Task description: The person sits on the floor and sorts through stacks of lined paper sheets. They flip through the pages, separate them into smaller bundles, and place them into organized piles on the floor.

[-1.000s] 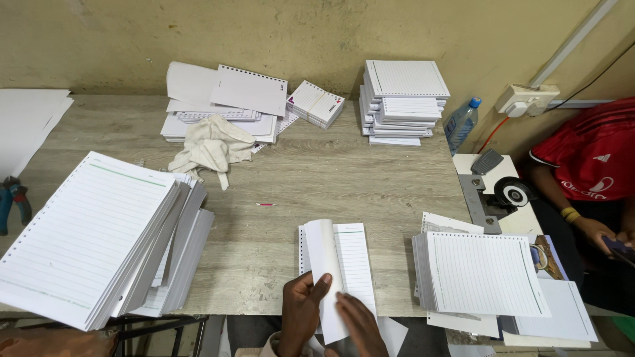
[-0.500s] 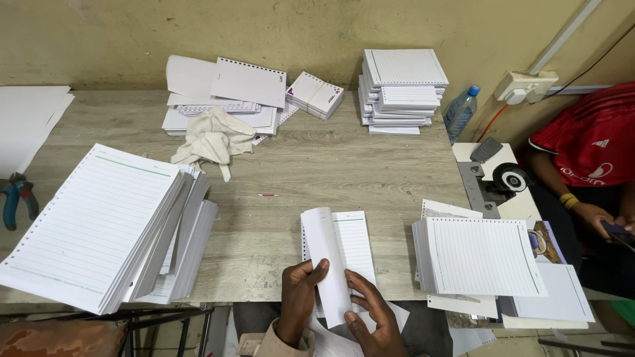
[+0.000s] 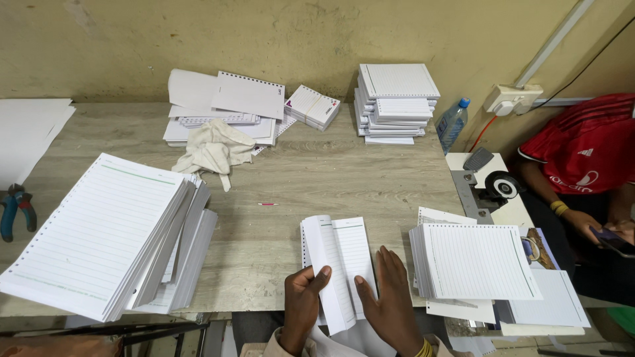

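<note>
A small stack of lined, punched pages lies at the near edge of the wooden table. My left hand grips the lifted top sheets of that stack from the near end, bending them up and leftward. My right hand lies flat with fingers spread on the right part of the same stack, pressing it down. Right of my hands sits another stack of lined pages. A large fanned pile of lined pages lies on the left.
At the back are loose sheets and a punched notebook block, a crumpled cloth, small pads, a tall page stack and a water bottle. Pliers lie far left. A person in red sits right holding a phone.
The view has shifted slightly. My left hand has folded the lifted sheets further over, and my right hand has moved up to lie flat on the stack.
</note>
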